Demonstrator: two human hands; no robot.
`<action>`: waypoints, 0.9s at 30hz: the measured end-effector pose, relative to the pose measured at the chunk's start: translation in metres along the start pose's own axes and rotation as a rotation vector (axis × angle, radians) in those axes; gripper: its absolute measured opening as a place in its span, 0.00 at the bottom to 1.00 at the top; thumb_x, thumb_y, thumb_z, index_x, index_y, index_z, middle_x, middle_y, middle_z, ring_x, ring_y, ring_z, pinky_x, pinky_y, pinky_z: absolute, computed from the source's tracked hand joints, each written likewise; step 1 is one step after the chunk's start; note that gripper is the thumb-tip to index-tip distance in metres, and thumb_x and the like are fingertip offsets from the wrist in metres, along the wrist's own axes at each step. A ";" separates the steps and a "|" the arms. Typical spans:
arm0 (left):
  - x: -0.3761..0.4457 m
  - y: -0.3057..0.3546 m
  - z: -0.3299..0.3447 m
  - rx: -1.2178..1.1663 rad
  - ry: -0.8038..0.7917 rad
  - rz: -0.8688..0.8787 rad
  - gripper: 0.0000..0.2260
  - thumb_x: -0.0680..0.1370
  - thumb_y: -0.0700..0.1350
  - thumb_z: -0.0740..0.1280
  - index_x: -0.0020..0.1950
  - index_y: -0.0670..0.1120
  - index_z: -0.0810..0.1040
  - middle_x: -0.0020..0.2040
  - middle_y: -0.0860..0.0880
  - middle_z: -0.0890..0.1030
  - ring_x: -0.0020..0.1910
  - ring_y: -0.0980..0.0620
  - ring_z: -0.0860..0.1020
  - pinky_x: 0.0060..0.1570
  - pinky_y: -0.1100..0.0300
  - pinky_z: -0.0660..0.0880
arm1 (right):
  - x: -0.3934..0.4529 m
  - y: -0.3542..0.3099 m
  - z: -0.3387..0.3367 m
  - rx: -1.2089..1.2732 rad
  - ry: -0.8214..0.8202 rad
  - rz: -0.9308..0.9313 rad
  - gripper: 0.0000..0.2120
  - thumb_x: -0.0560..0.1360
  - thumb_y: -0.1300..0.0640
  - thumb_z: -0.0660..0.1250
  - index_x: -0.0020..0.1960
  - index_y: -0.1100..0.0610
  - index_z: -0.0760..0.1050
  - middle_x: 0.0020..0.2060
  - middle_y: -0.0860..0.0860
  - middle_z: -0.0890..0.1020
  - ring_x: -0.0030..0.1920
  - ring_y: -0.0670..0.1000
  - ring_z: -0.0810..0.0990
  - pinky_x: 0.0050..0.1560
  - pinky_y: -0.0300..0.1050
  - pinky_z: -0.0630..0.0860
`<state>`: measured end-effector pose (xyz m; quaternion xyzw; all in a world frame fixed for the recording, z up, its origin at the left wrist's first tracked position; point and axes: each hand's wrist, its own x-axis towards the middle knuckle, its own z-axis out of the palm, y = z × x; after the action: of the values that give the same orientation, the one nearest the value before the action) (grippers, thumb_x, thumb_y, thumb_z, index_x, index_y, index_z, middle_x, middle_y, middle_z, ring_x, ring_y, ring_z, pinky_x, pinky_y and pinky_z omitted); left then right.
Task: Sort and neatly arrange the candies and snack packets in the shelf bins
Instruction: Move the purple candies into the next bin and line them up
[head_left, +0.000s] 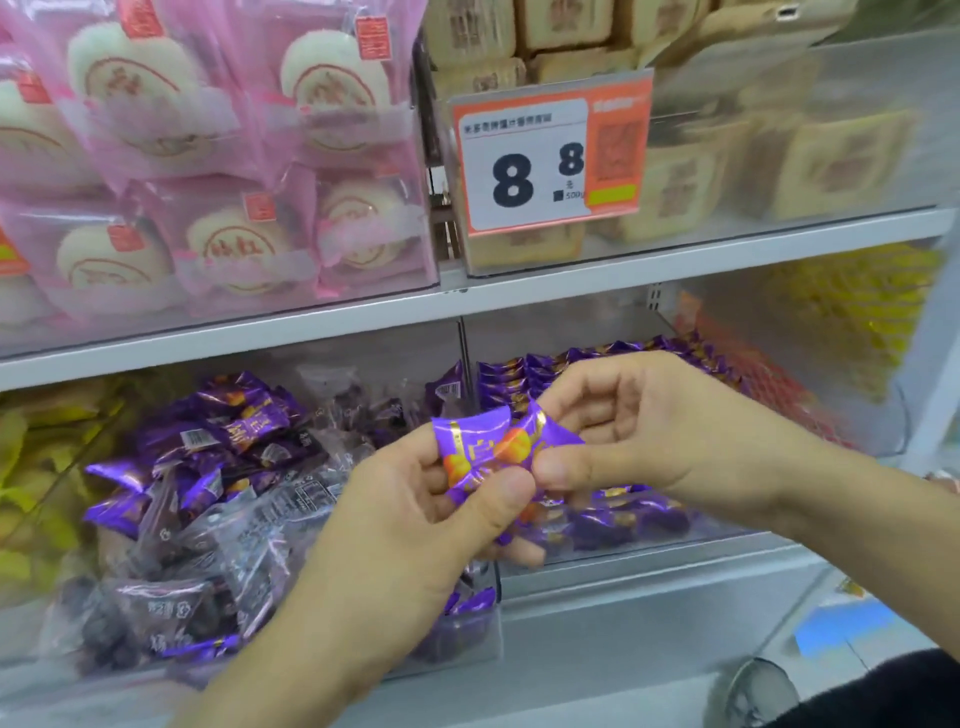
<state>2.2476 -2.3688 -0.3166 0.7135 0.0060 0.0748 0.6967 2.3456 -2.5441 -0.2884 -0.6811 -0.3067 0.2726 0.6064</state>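
Note:
A purple candy packet (488, 447) with gold and orange print is held in front of the lower shelf. My left hand (410, 525) pinches its left side between thumb and fingers. My right hand (639, 431) pinches its right end with the thumb and curled fingers. Behind the hands, a clear bin (649, 545) on the right holds neat rows of the same purple packets (524, 376). The clear bin (447, 654) on the left holds a loose heap of purple and translucent dark snack packets (218, 499).
Yellow packets (36, 457) fill the far-left bin. Orange-red packets (769, 384) and yellow ones (857, 312) lie at the right. The upper shelf carries pink-wrapped round pastries (218, 156), beige square pastries (779, 166) and an orange price tag (550, 156).

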 end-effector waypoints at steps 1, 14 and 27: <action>0.001 0.000 0.001 -0.023 0.007 0.006 0.17 0.70 0.41 0.72 0.58 0.41 0.80 0.46 0.41 0.86 0.40 0.45 0.85 0.37 0.55 0.82 | 0.000 0.000 -0.002 0.065 -0.018 0.012 0.11 0.63 0.57 0.78 0.45 0.56 0.84 0.41 0.62 0.85 0.37 0.54 0.82 0.39 0.42 0.81; 0.004 -0.011 0.025 0.066 -0.200 -0.030 0.18 0.73 0.42 0.70 0.63 0.48 0.79 0.56 0.45 0.84 0.58 0.43 0.81 0.61 0.48 0.77 | -0.010 -0.002 -0.016 -0.234 0.038 -0.225 0.08 0.69 0.58 0.76 0.47 0.59 0.84 0.39 0.57 0.86 0.40 0.60 0.84 0.43 0.52 0.83; 0.014 -0.021 0.060 -0.115 -0.088 -0.026 0.15 0.74 0.46 0.69 0.60 0.44 0.80 0.56 0.45 0.85 0.58 0.45 0.82 0.62 0.58 0.76 | -0.021 0.010 -0.032 -0.066 0.233 -0.259 0.11 0.68 0.58 0.73 0.50 0.57 0.83 0.42 0.53 0.87 0.38 0.53 0.82 0.39 0.47 0.81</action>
<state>2.2708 -2.4258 -0.3375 0.6747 -0.0196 0.0346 0.7371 2.3564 -2.5812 -0.2950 -0.6824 -0.3282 0.1015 0.6452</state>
